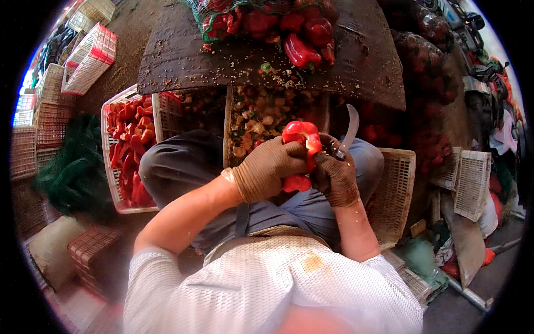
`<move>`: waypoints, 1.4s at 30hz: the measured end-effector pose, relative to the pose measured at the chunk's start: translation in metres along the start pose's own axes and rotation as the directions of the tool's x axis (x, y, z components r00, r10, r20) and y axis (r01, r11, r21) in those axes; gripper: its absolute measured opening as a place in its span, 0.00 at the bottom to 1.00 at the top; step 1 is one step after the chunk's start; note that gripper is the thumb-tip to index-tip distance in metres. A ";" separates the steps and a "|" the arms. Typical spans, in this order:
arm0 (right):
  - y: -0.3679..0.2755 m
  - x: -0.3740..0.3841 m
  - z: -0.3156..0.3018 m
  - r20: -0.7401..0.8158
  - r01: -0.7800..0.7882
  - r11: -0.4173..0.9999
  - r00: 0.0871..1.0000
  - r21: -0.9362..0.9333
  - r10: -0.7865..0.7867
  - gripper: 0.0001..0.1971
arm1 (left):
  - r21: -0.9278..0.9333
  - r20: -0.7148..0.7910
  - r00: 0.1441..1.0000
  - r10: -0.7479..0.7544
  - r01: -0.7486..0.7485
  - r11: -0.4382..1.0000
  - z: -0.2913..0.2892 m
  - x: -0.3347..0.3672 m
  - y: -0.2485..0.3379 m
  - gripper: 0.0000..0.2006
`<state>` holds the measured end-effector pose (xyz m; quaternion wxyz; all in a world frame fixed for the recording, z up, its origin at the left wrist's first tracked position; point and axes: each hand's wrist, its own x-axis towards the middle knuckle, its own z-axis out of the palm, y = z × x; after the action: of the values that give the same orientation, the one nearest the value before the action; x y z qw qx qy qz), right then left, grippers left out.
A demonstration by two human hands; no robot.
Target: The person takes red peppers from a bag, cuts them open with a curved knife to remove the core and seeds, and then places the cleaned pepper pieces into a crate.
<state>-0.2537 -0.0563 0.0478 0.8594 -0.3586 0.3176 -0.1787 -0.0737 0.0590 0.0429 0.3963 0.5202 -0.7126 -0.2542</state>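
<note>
In front of my lap, my left hand (274,167), in a brown glove, grips a red bell pepper (300,133) that is cut open at the side facing right. My right hand (336,177), gloved alike, is closed around a knife whose curved blade (350,129) points up and away from me. The knife's handle is hidden in the fingers. My right fingertips are close against the pepper; whether they touch it I cannot tell. Beneath and beyond the pepper, a crate (227,131) holds pale cut-out pepper cores (267,119).
A dark table (222,72) strewn with seeds carries a green net bag (194,14) of whole red peppers. At my left stands a white crate (104,150) of cut red pepper pieces (130,139). Another crate (396,195) is by my right knee. Stacked crates (53,106) line the far left.
</note>
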 end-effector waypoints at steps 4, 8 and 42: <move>0.000 0.011 -0.002 -0.024 0.031 0.997 0.999 -0.073 -0.033 0.25 | -0.330 -0.035 0.997 -0.070 0.055 0.942 -0.009 0.014 -0.020 0.11; -0.012 0.029 -0.013 -0.041 -0.032 0.996 0.999 -0.080 0.029 0.25 | -0.644 0.005 0.948 -0.317 0.245 0.725 -0.030 0.022 -0.030 0.12; 0.019 0.033 -0.042 -0.041 0.177 0.945 0.980 -0.275 -0.195 0.19 | 0.076 -0.909 0.191 -0.370 0.950 0.304 -0.198 -0.336 -0.029 0.22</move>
<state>-0.2567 -0.0824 -0.0023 0.7704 -0.4947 0.3326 -0.2261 0.1553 0.3763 0.0296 0.2712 0.9431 -0.1645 0.0998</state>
